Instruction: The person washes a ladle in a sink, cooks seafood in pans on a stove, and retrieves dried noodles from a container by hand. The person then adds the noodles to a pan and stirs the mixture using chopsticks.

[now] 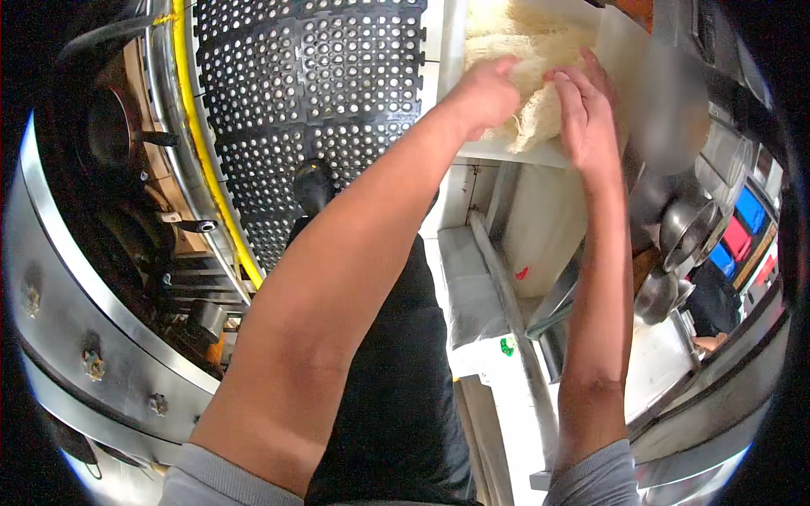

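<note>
Pale, stringy, shredded material (527,51) fills a white tub (553,154) at the top of the view. Over its left side is my left hand (489,94), fingers bent towards the material; whether they pinch any of it is hidden. My right hand (586,110) reaches in from the right, its fingers partly spread and pointing left towards my left hand. A clump of the material hangs between the two hands, near the tub's front wall. The hands are a short way apart.
Black perforated mats (312,76) cover the floor at left, beside a yellow hose (190,126). Metal bowls (682,232) sit at right. A plastic-covered box (477,287) lies below the tub. Pans (110,126) are at far left, and a person's dark clothing (715,299) shows at far right.
</note>
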Demonstrator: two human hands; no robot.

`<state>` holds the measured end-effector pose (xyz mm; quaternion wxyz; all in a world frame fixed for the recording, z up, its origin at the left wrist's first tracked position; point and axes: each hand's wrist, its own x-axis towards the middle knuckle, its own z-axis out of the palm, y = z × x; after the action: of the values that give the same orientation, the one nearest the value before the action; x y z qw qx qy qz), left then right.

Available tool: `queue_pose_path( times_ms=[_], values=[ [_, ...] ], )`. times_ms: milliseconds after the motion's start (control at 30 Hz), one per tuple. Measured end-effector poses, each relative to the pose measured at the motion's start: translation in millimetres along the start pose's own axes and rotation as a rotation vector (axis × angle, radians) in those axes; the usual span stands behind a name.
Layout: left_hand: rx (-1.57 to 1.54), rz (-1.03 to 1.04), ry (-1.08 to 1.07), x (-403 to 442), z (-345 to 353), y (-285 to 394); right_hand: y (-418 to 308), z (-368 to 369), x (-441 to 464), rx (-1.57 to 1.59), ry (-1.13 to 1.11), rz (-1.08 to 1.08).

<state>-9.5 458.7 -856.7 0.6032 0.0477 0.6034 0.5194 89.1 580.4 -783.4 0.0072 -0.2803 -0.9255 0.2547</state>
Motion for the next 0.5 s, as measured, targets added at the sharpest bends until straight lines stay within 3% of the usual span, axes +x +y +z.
queue_pose_path(
  times_ms=[67, 167, 267, 333, 400, 500],
  values=[
    [0.081, 0.035, -0.090, -9.9, 0.4, -3.3, 5.1, 3.0, 6.7, -0.115, 0.043, -0.076],
    [0.185, 0.177, -0.108, -26.8, 9.1, -2.3, 4.5, -2.4, 30.4, -0.054, -0.196, -0.071],
    [0.265, 0.212, -0.089, -31.0, 8.9, -13.5, -4.3, -5.4, 42.1, -0.252, -0.504, 0.157],
    [0.365, 0.311, 0.069, -30.7, 9.0, -17.3, -12.7, -17.0, 46.3, -0.253, -0.565, 0.192],
    [0.497, 0.495, 0.387, -35.2, 9.9, -18.3, -14.2, -21.0, 41.8, -0.268, -0.556, 0.195],
    [0.492, 0.117, 0.152, -13.3, 4.7, 9.0, -10.4, -17.1, 34.1, -0.272, -0.465, 0.144]
  ],
)
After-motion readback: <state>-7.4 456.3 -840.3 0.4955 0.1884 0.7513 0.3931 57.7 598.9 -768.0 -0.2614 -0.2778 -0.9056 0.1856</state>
